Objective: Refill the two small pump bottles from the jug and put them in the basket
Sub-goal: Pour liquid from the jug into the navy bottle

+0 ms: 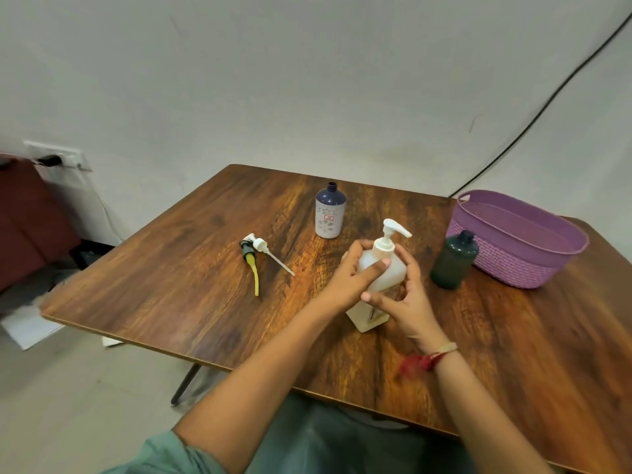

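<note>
Holding the jug near the middle of the frame, both grips are clamped on it: the left grip wraps the shoulder just under the pump collar, and the right grip curls around the body lower down. The jug's base is on or very near the surface; I cannot tell which.

Its long axis runs from the base at lower centre up to the pump head, leaning a little to the right. The nozzle points to the right of the frame, toward the basket.

The pump top seems not yet removed, so a hard twist could make the leaning jug slip or tip. The dark green bottle stands open just right of the right grip, and a careless elbow or wrist could knock it over. The blue and white bottle has a narrow neck, so fast pouring would probably spill on the wood.
</note>
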